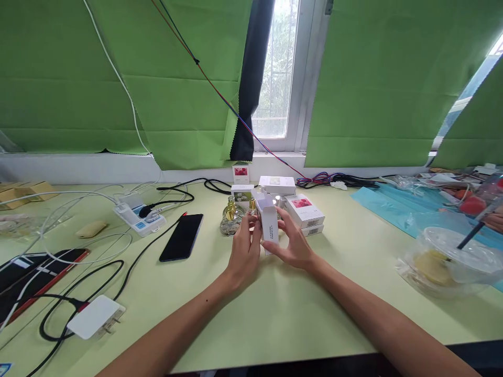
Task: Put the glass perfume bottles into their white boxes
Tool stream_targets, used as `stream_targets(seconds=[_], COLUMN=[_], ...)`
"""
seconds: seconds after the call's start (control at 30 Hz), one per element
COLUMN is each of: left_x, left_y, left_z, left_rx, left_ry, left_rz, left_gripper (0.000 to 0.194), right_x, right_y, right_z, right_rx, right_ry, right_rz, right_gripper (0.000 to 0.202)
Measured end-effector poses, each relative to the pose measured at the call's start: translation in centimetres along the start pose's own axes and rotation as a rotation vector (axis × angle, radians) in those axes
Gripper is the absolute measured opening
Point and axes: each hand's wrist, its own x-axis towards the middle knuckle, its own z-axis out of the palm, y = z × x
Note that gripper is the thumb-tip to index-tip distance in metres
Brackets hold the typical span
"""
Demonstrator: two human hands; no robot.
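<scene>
Between my two hands stands a small white carton [270, 226] with its top flaps up and a narrow printed side facing me. My left hand [244, 246] has its fingers closed against the carton's left side. From the right, my right hand [293, 243] grips it with the thumb across the lower front. Just left of the carton are several glass perfume bottles [231, 220] with gold necks, partly hidden by my left hand. Behind and to the right lie stacked white boxes [304, 209] with a pink flower picture. The inside of the carton is hidden from me.
A smartphone [182, 237] lies left of the bottles. Farther left are a power strip [139, 215], a white charger [96, 317] and tangled cables. At right stand a lidded plastic cup [442, 256] with a straw and blue sheeting [393, 201]. Another person's hand shows at the right edge.
</scene>
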Motion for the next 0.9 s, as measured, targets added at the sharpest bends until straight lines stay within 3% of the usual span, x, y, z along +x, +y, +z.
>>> stream_targets(seconds=[0.17,0.37,0.63,0.9], left_x=[0.01,0.05,0.05,0.01], left_y=[-0.61,-0.74,-0.89,-0.73], left_z=[0.01,0.18,0.46,0.33], left_rx=[0.03,0.115,0.147,0.133], left_ry=[-0.004,0.02,0.006,0.042], left_rz=[0.013,0.048,0.083,0.073], left_gripper=[0.025,0.017,0.015,0.013], right_x=[-0.17,-0.36,0.19,0.15], right_y=[0.15,0.86,0.57,0.73], right_z=[-0.25,-0.28,-0.19,-0.09], right_rx=[0.088,0.23,0.29,0.348], right_ry=[-0.072,-0.007,0.12,0.139], right_rz=[0.096,0.292,0.375,0.357], right_gripper=[0.06,0.038,0.043,0.04])
